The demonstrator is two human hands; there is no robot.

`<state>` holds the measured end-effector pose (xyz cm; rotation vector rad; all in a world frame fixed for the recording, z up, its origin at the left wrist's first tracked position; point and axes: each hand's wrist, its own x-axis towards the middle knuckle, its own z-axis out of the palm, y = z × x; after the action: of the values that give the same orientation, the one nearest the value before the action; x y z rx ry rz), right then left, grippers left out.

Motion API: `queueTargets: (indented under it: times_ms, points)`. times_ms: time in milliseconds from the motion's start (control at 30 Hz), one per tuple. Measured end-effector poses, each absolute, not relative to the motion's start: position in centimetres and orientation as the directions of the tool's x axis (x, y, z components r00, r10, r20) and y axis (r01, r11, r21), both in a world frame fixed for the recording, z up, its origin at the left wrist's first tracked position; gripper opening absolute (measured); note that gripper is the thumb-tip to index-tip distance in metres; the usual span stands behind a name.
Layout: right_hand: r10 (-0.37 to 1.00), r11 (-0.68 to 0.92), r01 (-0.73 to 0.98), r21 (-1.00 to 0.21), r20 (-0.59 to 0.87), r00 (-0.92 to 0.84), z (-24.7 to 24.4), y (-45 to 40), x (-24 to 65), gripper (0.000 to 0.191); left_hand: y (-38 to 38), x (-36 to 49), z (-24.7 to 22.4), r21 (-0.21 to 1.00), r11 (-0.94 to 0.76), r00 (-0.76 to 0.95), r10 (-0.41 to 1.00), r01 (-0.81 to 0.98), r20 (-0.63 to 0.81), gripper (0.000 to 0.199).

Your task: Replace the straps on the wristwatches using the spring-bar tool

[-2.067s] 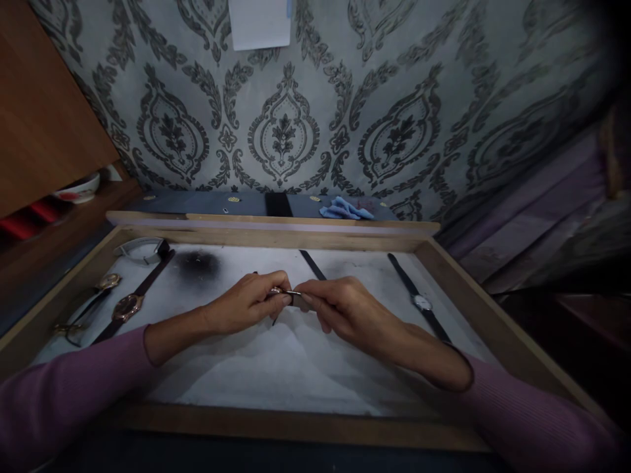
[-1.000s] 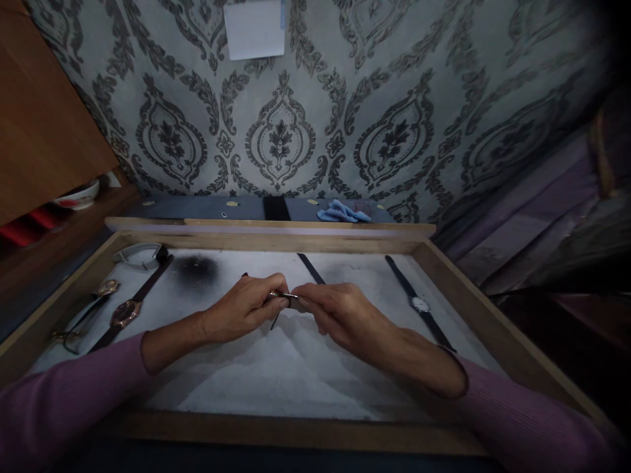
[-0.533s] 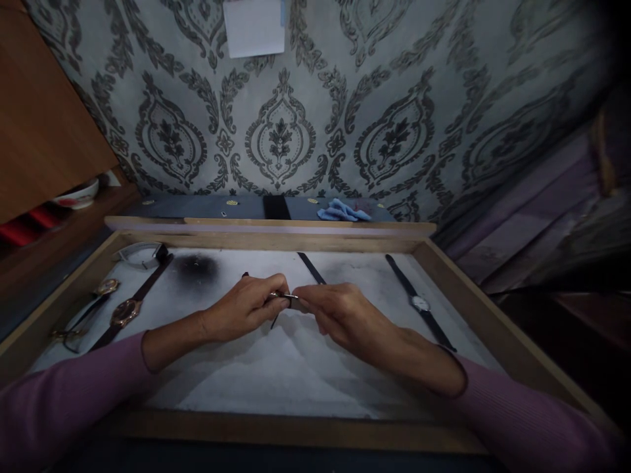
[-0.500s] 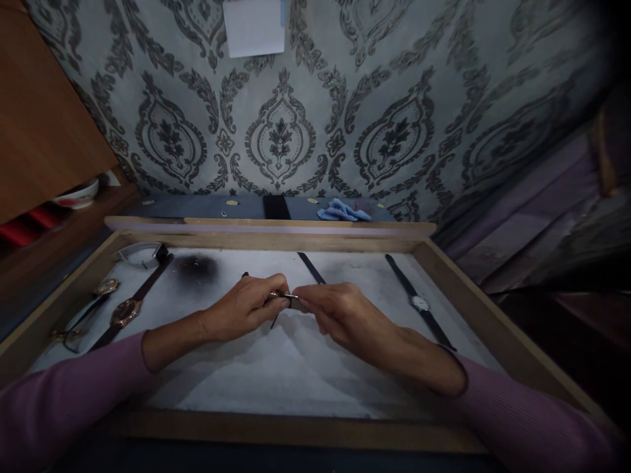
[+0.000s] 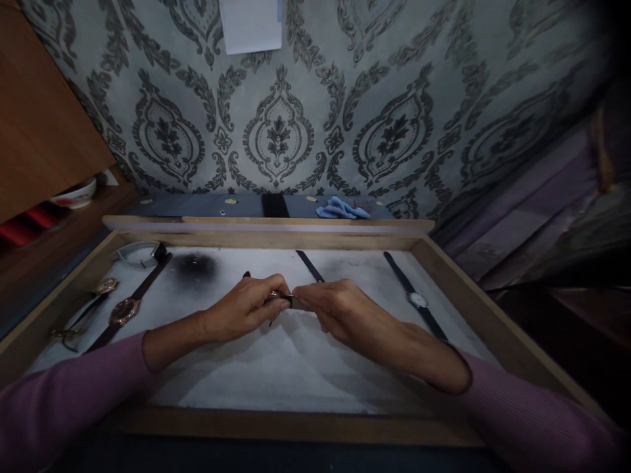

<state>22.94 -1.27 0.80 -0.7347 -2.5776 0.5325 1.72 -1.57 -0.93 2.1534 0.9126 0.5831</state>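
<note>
Over the middle of the wooden tray, my left hand (image 5: 251, 304) is closed around a watch (image 5: 274, 296), mostly hidden by the fingers. A bit of its gold-toned metal shows at the fingertips, and a dark strap end pokes out below. My right hand (image 5: 345, 305) comes in from the right with fingers pressed together around a thin metal tool (image 5: 294, 297). The tool's tip meets the watch's edge; its handle is hidden in my palm. Beyond my right fingers lies a dark strap (image 5: 309, 265), partly covered by the hand.
The shallow wooden tray (image 5: 276, 420) has a white floor. A white-dialled watch (image 5: 418, 300) lies right; a rose-gold watch (image 5: 124, 311), a small gold watch (image 5: 105, 286) and a pale-strapped watch (image 5: 140, 253) lie left. A blue cloth (image 5: 342, 208) sits behind the tray.
The right hand has edged slightly toward the left hand, and less of the bright metal shows between them. The view has shifted a little; both grips stay.
</note>
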Motion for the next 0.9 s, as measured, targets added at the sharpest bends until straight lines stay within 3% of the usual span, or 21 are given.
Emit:
queueTargets:
  times_ms: [267,900]
  points:
    - [0.566,0.775,0.434,-0.459,0.200,-0.799,0.66,-0.95,23.08,0.028,-1.66,1.71,-1.41,0.824,-0.403,0.616,0.783,0.398,0.085,0.009]
    - [0.529,0.783,0.363,-0.505,0.234,-0.816,0.78,-0.89,23.26,0.028,-1.59,1.80,-0.97,0.944,-0.219,0.636,0.772,0.246,0.013,0.016]
